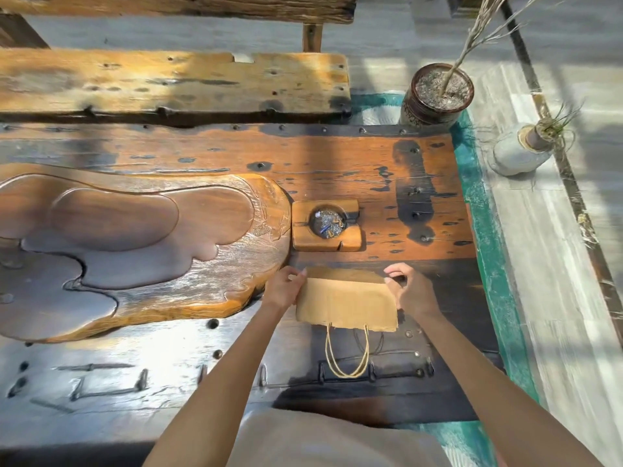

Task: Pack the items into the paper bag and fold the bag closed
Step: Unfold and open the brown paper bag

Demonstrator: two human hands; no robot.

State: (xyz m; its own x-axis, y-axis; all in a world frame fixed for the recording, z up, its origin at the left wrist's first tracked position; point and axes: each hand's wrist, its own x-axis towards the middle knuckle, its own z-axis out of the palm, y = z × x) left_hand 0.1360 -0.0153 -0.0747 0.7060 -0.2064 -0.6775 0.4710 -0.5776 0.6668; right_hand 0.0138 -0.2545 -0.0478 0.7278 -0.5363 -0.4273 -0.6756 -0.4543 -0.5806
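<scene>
Looks nearly done: the paper bag [345, 299] lies folded over on the counter [135, 372] at lower centre, left hand [285, 286] and right hand [406, 287] pinching its side edges (no loose items visible), just creasing left.

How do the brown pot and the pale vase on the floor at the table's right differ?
The brown pot is dark, wide-mouthed and cylindrical; the pale vase is grey-white, bulbous, with a narrow neck. The pot is filled to the top with greyish material and holds one tall bare branch; the vase holds a small wispy tuft. The pot stands close against the table corner; the vase stands farther out on the floor. Both stand upright and hold plants.
</scene>
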